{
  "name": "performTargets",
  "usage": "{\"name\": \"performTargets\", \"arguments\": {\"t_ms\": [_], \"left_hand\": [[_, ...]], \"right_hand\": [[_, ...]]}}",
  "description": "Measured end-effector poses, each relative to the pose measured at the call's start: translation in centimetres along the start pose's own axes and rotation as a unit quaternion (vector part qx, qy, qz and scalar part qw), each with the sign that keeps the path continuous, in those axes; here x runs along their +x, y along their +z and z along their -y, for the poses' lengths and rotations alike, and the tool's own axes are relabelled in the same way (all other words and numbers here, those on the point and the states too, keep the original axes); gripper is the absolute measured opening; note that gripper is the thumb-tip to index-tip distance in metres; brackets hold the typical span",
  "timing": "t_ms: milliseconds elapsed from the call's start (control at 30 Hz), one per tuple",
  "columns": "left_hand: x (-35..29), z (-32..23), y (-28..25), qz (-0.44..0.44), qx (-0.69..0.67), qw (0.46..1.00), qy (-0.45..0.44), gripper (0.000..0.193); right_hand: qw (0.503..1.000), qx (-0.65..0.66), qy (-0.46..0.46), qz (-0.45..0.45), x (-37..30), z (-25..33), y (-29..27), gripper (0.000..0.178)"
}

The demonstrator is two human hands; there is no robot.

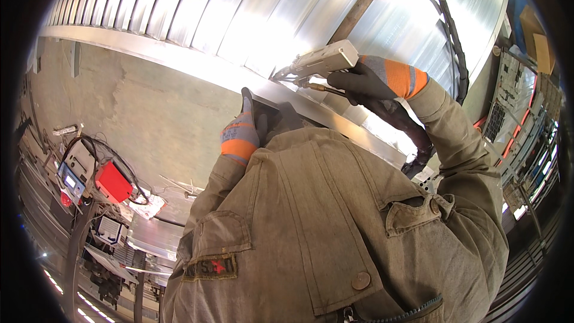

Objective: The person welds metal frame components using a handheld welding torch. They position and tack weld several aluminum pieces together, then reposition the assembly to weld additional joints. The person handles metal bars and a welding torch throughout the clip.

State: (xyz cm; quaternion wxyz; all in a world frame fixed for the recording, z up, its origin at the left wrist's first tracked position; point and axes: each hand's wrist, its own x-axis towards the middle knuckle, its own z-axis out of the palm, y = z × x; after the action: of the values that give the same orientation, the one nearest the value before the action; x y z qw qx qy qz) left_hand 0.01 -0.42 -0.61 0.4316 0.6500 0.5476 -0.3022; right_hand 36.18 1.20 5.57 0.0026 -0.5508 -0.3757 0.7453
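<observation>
My right hand (382, 78), in a grey and orange glove, is closed round the grip of a pale, boxy handheld welding gun (326, 60). Its thin nozzle points left, down at the near edge of a shiny ribbed metal panel (197, 6). A thick black hose (409, 125) runs from the gun down beside my right forearm. Close to my chest, my left hand (240, 134), gloved alike, grips a dark flat piece (272, 113) that looks like a handheld welding shield. My jacket hides its lower part, and the left fingers are partly covered.
On the panel beyond the gun lies an orange-headed hammer (359, 3) with a wooden handle. Black cables (451, 30) cross the panel at right. A red box-shaped machine (112, 182) with cables stands on the left. Cardboard (535, 36) and metal racks (514, 107) are at the right.
</observation>
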Motion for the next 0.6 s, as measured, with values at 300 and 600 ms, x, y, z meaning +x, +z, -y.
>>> {"name": "performTargets", "arguments": {"t_ms": [300, 600], "left_hand": [[0.33, 0.88, 0.66, -0.022, -0.037, 0.998, 0.039, 0.100], [-0.29, 0.53, 0.29, -0.030, -0.042, 0.998, 0.044, 0.100]], "right_hand": [[0.997, -0.070, -0.019, -0.034, 0.05, 0.85, 0.32, 0.062], [0.996, -0.084, -0.019, -0.014, 0.50, 0.61, -0.06, 0.060]]}}
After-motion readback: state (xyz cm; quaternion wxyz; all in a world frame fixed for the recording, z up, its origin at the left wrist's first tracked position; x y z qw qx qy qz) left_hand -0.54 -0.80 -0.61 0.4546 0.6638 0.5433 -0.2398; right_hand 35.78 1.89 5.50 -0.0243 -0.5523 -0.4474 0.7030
